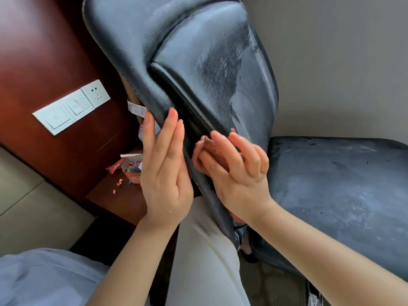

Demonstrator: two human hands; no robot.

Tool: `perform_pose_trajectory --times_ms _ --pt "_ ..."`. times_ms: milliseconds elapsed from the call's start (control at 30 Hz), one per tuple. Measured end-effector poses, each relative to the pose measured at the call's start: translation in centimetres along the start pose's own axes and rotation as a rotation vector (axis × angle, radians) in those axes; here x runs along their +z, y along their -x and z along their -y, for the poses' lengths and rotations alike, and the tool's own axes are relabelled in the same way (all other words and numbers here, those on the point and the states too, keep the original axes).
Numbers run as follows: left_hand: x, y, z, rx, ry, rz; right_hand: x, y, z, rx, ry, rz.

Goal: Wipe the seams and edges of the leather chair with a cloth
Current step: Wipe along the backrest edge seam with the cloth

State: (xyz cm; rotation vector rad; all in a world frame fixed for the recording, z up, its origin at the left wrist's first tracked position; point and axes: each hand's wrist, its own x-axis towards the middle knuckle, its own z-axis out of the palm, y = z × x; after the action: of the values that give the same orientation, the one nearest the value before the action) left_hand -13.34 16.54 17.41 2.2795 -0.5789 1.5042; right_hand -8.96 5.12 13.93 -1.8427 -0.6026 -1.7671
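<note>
A black leather chair fills the view, its backrest [198, 51] dusty with a darker wiped streak and its seat [337, 184] to the right. My left hand [164, 168] lies flat with straight fingers against the backrest's side edge. My right hand [236, 171] presses a reddish-brown cloth [212, 153] into the seam beside that edge, fingers curled over the cloth. Most of the cloth is hidden under my fingers.
A dark red wooden panel [44, 62] with white switches and a socket [72, 106] stands at the left. An open box of coloured chalk [132, 167] and loose pieces lie on a low wooden surface [114, 195]. My leg in grey trousers [203, 261] is below the chair.
</note>
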Motion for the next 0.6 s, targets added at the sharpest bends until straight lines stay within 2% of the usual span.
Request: perform_pose_trajectory --times_ms 167,267,467,600 --pt "-0.4 -0.2 0.5 0.054 -0.057 0.027 -1.0 3.2 -0.6 -0.064 0.107 0.029" --pt "-0.5 -0.3 0.2 0.047 -0.06 0.029 -1.4 2.3 -1.0 -0.118 0.138 0.03" --pt "-0.5 -0.3 -0.2 0.009 -0.027 0.02 -1.1 -0.6 0.0 -0.027 0.049 0.038" --pt "-0.4 -0.2 -0.1 0.012 0.001 0.003 -0.3 -2.5 0.6 0.039 0.026 -0.039"
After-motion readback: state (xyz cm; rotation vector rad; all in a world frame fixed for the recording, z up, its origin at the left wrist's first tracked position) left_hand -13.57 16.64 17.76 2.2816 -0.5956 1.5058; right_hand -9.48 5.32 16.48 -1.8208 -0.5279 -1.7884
